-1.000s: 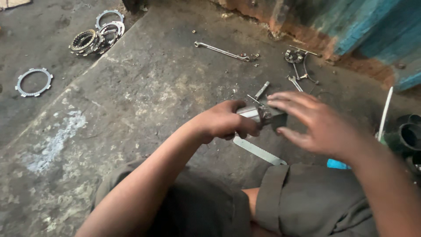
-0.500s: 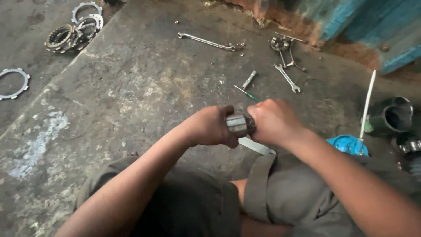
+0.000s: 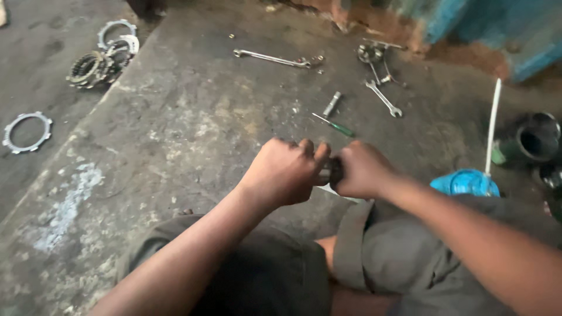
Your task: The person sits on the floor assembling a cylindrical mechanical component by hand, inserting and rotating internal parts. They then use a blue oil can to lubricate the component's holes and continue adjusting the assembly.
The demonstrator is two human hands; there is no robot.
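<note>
**A:** honestly the risk I see: left hand [image 3: 287, 175] and right hand [image 3: 363, 171] are both fisted tight on that small dark metal part [image 3: 332, 171], knuckles nearly touching. If the grip slips, it could drop onto the concrete floor [image 3: 175, 129] or pinch a finger

**B:** yeah, it's wedged right between the two fists, barely showing. Left forearm comes up from low left, wrist bent in; right arm crosses from the right over the knee. The green screwdriver [image 3: 335, 125] and small wrench [image 3: 384, 98] lie just beyond the hands, so a dropped part could roll among them
</note>
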